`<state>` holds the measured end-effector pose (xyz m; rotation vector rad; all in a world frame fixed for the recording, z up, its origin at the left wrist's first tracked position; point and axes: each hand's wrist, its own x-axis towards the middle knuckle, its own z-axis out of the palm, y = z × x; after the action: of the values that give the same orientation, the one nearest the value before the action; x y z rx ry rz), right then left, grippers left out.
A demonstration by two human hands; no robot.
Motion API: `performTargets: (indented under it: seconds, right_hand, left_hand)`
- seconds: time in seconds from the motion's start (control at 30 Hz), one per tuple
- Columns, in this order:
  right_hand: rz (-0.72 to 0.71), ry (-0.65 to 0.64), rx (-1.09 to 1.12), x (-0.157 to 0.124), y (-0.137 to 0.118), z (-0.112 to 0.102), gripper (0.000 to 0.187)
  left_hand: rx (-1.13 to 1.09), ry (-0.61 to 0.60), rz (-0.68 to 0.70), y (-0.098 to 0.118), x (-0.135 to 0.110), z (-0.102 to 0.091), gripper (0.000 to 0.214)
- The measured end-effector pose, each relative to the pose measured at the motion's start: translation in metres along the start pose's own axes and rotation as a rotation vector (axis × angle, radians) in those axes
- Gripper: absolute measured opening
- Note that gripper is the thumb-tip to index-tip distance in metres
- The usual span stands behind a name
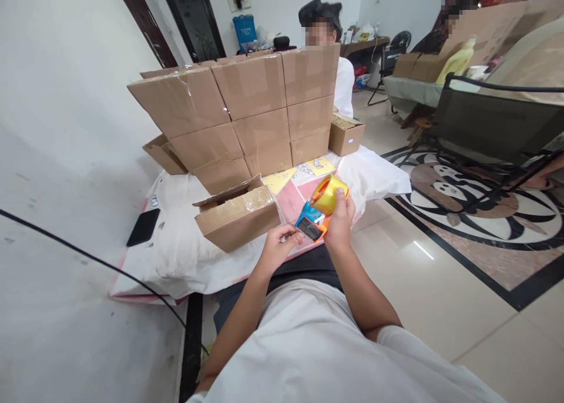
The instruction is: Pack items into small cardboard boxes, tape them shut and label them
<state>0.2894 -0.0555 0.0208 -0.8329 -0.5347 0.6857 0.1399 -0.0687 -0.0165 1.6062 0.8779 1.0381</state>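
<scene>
My right hand [340, 221] is closed round an orange and blue tape dispenser [318, 215] that carries a yellow tape roll [328, 194]. Just left of it, my left hand [278, 245] pinches at the dispenser's dark front end, probably on the tape's loose end; the tape itself is too thin to make out. A small cardboard box [240, 214], shiny tape along its top and one flap raised, lies on the white cloth [185, 256] directly left of both hands.
Behind the small box a wall of sealed cardboard boxes [247, 115] is stacked, with another person seated behind it. One more box [346, 134] stands at the stack's right. A black phone [143, 227] lies on the cloth at left. A folding chair [493, 127] stands at right.
</scene>
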Motion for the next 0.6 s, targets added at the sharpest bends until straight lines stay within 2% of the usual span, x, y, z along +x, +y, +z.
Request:
performTargets:
  seconds: [0.1,0.33,0.6]
  right_hand:
    - [0.134,-0.003,0.033,0.003,0.008,0.000,0.033]
    - [0.316,-0.074,0.079,0.001,0.014,0.002,0.033]
    - [0.414,-0.039,0.132,-0.002,0.026,0.003,0.031]
  left_hand:
    - [0.012,0.003,0.010,0.002,0.000,0.000,0.045]
    - [0.018,0.048,0.040,0.005,-0.004,0.002,0.041]
    - [0.043,0.110,0.032,0.008,-0.006,0.004,0.041]
